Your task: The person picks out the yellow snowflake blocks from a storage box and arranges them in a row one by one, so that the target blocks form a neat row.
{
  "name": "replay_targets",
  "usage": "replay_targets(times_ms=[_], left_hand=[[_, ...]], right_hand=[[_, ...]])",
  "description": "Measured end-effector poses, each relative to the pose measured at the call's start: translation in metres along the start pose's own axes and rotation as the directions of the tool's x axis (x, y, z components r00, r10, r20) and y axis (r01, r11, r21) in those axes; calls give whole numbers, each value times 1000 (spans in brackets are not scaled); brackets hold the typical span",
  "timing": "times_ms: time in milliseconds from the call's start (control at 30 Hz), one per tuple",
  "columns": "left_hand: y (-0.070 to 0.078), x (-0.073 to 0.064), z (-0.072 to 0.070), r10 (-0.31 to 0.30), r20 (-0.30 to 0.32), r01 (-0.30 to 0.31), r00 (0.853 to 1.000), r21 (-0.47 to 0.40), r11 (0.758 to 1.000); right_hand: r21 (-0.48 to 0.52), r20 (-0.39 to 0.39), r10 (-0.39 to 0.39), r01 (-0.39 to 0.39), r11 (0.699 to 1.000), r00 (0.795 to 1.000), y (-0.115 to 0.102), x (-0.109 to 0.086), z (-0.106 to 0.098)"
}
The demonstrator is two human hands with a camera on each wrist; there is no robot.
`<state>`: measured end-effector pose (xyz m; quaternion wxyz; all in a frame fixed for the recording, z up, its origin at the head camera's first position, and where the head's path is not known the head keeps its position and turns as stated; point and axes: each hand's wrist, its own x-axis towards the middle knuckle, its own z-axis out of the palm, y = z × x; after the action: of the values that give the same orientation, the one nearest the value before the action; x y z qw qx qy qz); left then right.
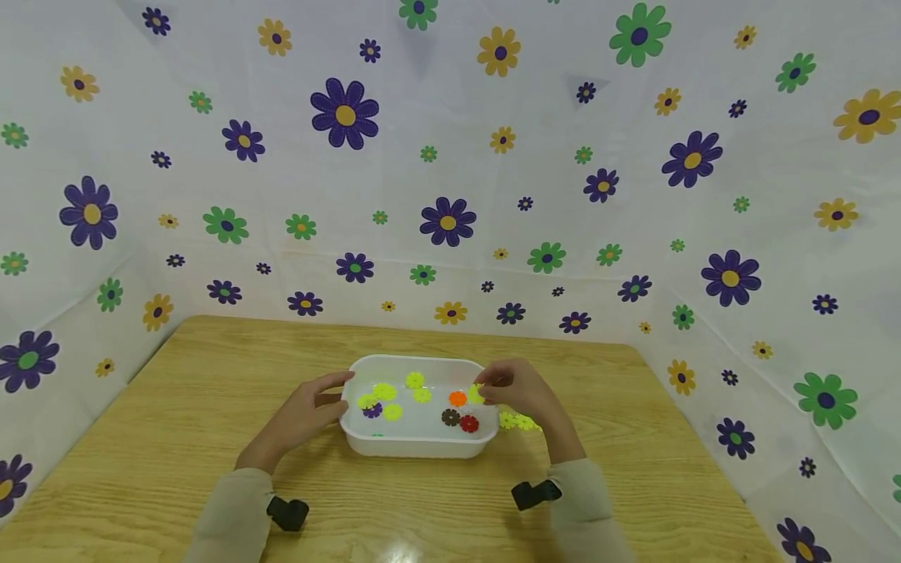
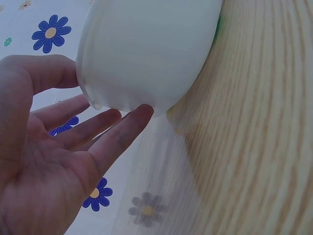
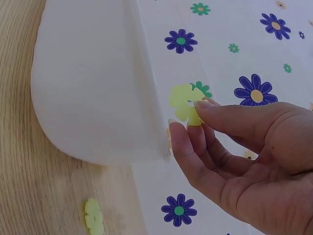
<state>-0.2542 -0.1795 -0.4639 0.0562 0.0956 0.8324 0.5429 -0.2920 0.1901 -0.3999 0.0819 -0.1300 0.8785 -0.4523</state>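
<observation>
My right hand (image 1: 517, 385) pinches a yellow flower-shaped disc (image 3: 183, 100) between thumb and fingers at the right rim of a white plastic tub (image 1: 422, 448). In the right wrist view the disc is upright beside the tub's edge. At the tub's other end, my left hand (image 1: 306, 410) touches the rim and outer wall with spread fingers, seen close up in the left wrist view. Inside the tub lie several yellow discs (image 1: 392, 412), an orange disc (image 1: 457, 399), a brown disc (image 1: 450, 417), a red disc (image 1: 469, 424) and a purple disc (image 1: 374, 410).
More yellow discs (image 1: 517, 422) lie on the wooden table (image 1: 317, 500) just right of the tub, partly behind my right wrist. A white flower-print cloth (image 1: 394, 180) hangs at the back and both sides. Each wrist wears a dark camera mount (image 1: 288, 514).
</observation>
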Motion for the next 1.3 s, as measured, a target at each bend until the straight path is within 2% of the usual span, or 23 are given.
replay_targets(times_ms=[433,833,1100,1300], left_hand=[[0,0,0,-4,1,4,1000,11,1000],[-1,0,-1,-12,2,12,1000,26,1000],[-1,1,-1,-7,0,7,1000,25,1000],[0,1,-1,-6,3,6,1000,19,1000]], right_hand=[[-24,-64,54,-56,998,996,31,-16,-34],[-48,-80,50,-54,997,996,51,-24,-51],[-5,-87,48,-48,999,995,63,-27,-60],[-30,-112,71,-74,997,991,74,-31,-67]])
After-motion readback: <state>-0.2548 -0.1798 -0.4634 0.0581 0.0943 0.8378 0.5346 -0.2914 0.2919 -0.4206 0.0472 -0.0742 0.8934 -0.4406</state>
